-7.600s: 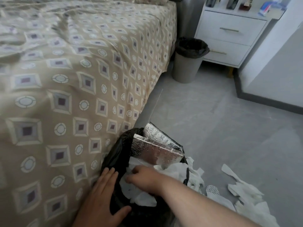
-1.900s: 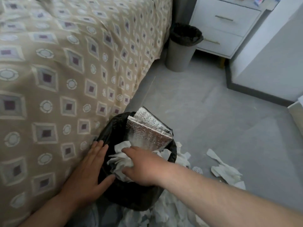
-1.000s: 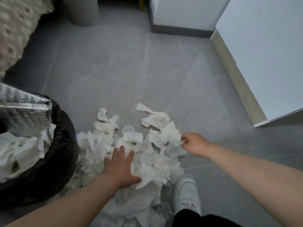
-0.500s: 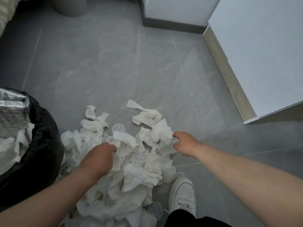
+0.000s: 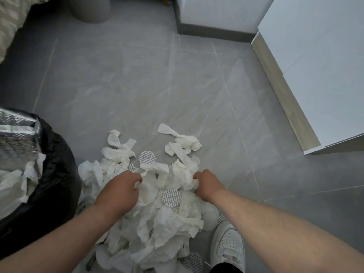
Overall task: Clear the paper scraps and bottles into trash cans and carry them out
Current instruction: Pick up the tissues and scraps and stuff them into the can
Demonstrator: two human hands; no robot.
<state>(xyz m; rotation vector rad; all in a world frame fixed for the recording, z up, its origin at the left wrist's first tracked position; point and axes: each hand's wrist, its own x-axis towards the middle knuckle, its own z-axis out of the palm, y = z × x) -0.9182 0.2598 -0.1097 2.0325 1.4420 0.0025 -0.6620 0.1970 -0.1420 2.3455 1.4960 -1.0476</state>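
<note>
On the floor [image 5: 177, 79] in front of the person lies the scraps [image 5: 157, 213] pile: crumpled white tissue mixed with round patterned discs [image 5: 171, 197], spread from just beside the bin [image 5: 53, 186] across to the shoe [image 5: 228, 245]. A smaller clump [image 5: 183, 143] sits a little apart at the far edge.

Change noted: two seconds ago both hands were at the bin, the right pressing paper down into it and the left steadying the rim. Both are now at the pile. One second ago the left hand lay flat and spread on the scraps; it has since curled. The left hand [image 5: 120, 192] is closed in a fist on tissue at the left-centre of the pile. The right hand [image 5: 206, 184], half a second ago just touching the right edge, is now bunched tight around a wad of tissue there. The two hands have drawn nearer each other, scraps gathered between them.

Finding: the packing-down step is over and a fresh two-handed gather is under way. The bin, black-lined, stands at the left, already holding white paper and a silver foil pack [image 5: 17, 133]; it looks well filled, so room for this load appears limited. A second bin [image 5: 88, 10] stands farther off near the bed [image 5: 9, 22], only its base in view.

Outstanding: most scraps remain on the floor. No bottles are in view. Carrying out is not begun. Loose discs may slip from a tissue handful.
</note>
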